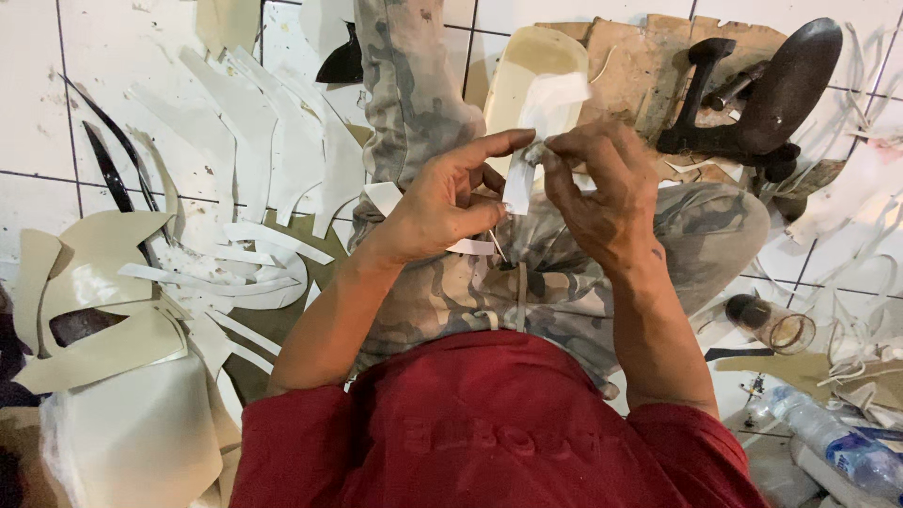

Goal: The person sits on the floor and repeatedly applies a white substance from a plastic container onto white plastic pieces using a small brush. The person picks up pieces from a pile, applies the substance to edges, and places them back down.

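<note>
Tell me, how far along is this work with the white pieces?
Done: many cut white scraps lie on the tiled floor, cream pieces stacked beside them. In hand: the left hand and right hand pinch one white strip. Left: cannot tell how many pieces remain.

Both forearms rise from the lap. The left hand (pixel 442 202) curls with its index finger extended; the right hand (pixel 602 193) pinches, fingertips meeting.

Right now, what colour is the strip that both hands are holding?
The strip is white, pinched between the left hand and right hand; the head view shows it best.
</note>
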